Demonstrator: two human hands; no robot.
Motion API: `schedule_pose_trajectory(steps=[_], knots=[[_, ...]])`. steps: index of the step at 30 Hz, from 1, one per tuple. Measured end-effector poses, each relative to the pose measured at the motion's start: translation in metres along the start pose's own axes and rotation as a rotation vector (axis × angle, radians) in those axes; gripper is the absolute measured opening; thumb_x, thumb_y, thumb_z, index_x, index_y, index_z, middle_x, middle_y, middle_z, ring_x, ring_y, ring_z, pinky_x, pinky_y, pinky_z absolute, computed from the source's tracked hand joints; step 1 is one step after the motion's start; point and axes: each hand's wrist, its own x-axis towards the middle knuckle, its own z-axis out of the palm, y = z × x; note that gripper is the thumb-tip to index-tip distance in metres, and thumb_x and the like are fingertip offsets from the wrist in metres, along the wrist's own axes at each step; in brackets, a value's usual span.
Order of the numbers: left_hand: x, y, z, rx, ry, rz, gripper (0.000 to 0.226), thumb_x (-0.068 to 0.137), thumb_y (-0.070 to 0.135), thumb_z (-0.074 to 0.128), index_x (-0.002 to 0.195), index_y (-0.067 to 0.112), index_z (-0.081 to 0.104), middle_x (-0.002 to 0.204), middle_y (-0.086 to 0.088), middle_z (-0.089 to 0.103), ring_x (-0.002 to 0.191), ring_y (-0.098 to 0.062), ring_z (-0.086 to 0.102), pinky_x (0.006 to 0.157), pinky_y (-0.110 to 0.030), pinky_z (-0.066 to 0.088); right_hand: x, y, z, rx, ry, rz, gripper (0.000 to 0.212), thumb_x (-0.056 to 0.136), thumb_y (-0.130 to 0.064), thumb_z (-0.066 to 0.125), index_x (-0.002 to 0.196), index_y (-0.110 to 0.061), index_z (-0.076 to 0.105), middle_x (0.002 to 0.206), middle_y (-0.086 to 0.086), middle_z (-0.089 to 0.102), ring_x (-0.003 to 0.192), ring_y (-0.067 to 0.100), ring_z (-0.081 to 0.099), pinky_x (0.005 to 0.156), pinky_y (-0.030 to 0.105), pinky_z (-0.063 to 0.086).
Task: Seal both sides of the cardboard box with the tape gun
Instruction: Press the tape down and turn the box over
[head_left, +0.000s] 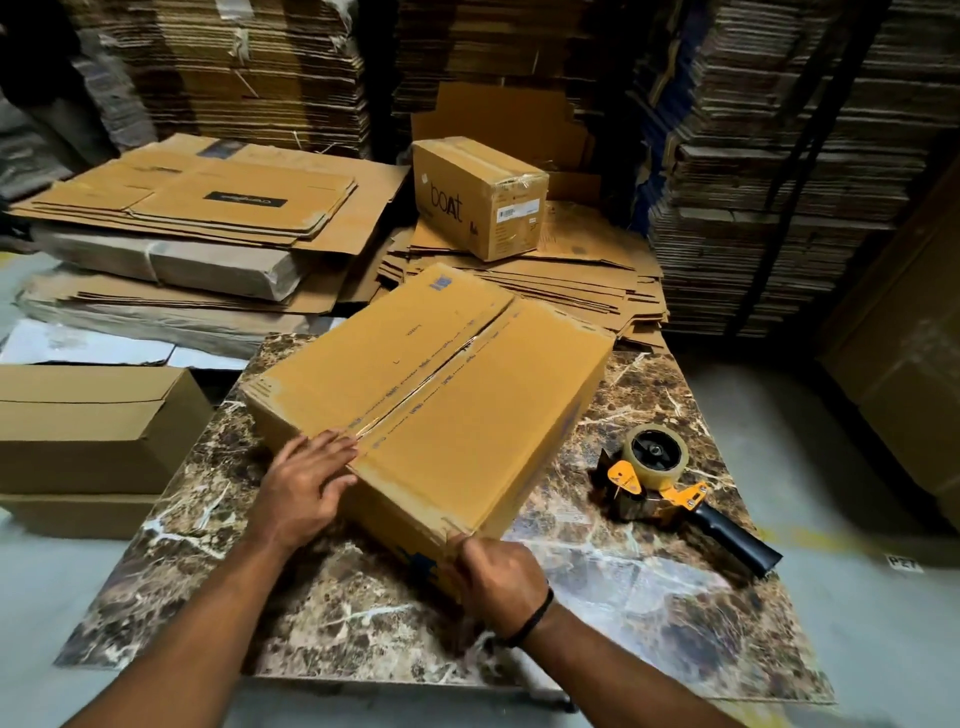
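Right hand (496, 582) of mine grips cardboard box (441, 395) near corner; left hand (306, 483) flat, released, on its top; tape gun (670, 478) idle, bench (623, 597) right edge.

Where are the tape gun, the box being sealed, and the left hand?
tape gun (655, 470): head view, on the tape roll.
cardboard box (467, 415): head view, on the right top flap.
left hand (306, 480): head view, on the back of the hand.
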Motion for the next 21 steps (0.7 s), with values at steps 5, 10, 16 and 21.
schedule_pose_trajectory(steps=[5,10,16,21], knots=[[-0.011,0.011,-0.004,-0.127,0.063,-0.183,0.050,0.083,0.043,0.042,0.126,0.021,0.055,0.143,0.005,0.035,0.136,-0.019,0.027,0.112,-0.054,0.011,0.014,-0.013,-0.005,0.009,0.020,-0.086,0.034,0.093,-0.056,0.044,0.088,-0.024,0.053,0.053,-0.007,0.057,0.043,0.010,0.052,0.041,0.021,0.044],[-0.009,0.054,0.018,-0.207,0.010,-0.219,0.047,0.087,0.047,0.039,0.122,0.021,0.058,0.144,0.007,0.037,0.141,-0.013,0.017,0.115,-0.050,0.002,0.044,0.053,-0.038,-0.062,0.024,0.313,0.047,0.092,-0.057,0.035,0.121,-0.025,0.057,0.114,0.007,0.065,0.102,0.024,0.060,0.084,0.047,0.053],[-0.005,0.018,0.005,-0.245,-0.012,-0.190,0.044,0.084,0.035,0.037,0.113,0.018,0.066,0.129,0.004,0.055,0.129,-0.018,0.041,0.115,-0.051,0.008,0.051,0.049,-0.033,-0.039,-0.304,0.459,0.083,0.078,-0.079,0.001,0.144,-0.039,0.030,0.157,-0.006,0.019,0.145,0.019,0.010,0.118,0.045,0.013],[-0.003,-0.056,-0.027,-0.451,-0.100,-0.255,0.040,0.082,0.006,0.053,0.104,0.038,0.062,0.127,0.005,0.057,0.133,-0.020,0.037,0.115,-0.044,0.010,0.056,-0.018,-0.020,-0.067,-0.341,0.385,0.065,0.088,-0.068,0.011,0.139,-0.039,0.038,0.152,-0.003,0.034,0.139,0.024,0.030,0.111,0.046,0.026]])
